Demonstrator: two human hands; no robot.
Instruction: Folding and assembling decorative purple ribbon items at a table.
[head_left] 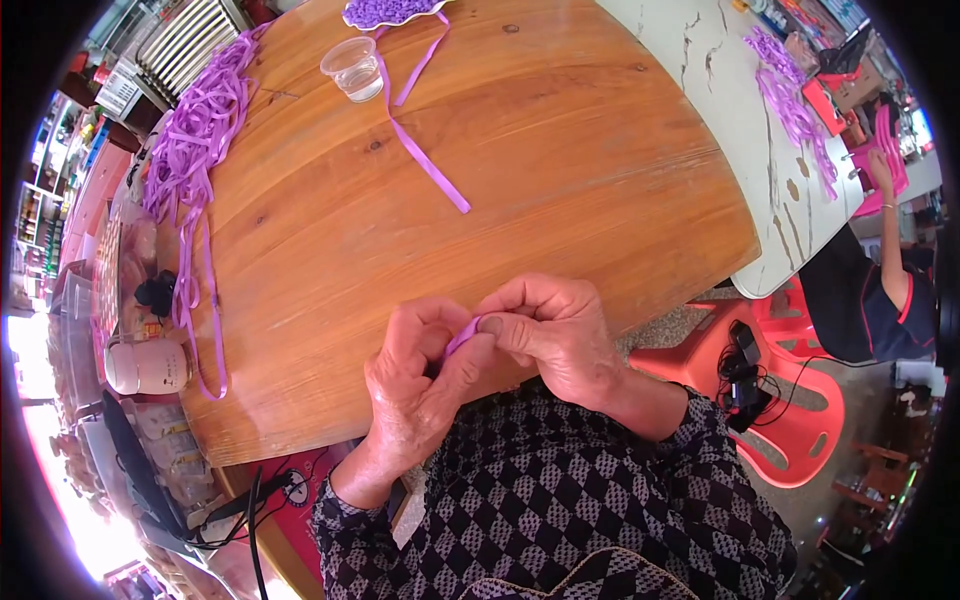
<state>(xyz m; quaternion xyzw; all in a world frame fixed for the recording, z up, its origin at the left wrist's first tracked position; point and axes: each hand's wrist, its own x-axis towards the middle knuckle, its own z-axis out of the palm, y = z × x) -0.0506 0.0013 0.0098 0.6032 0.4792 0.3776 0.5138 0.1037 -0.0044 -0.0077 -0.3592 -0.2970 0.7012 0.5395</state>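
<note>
A short stretch of purple ribbon (pixel 462 334) shows between my two hands, just above the near edge of the wooden table. My left hand (pixel 415 375) is closed, its thumb and fingers pinching the ribbon. From the right, my right hand (pixel 555 335) pinches the same piece with thumb and forefinger; the fingertips of both hands meet. Most of the held ribbon is hidden by my fingers. Farther off, a loose purple ribbon strip (pixel 428 165) lies on the table beside a clear plastic cup (pixel 355 70).
A white scalloped dish (pixel 392 14) of small purple pieces stands at the far edge. Tangled purple ribbon (pixel 205 125) hangs over the table's left side. Right of the wooden table (pixel 560 170) are a white table (pixel 745 150), a red plastic stool (pixel 795 430) with black cables, and another person's arm (pixel 888 215).
</note>
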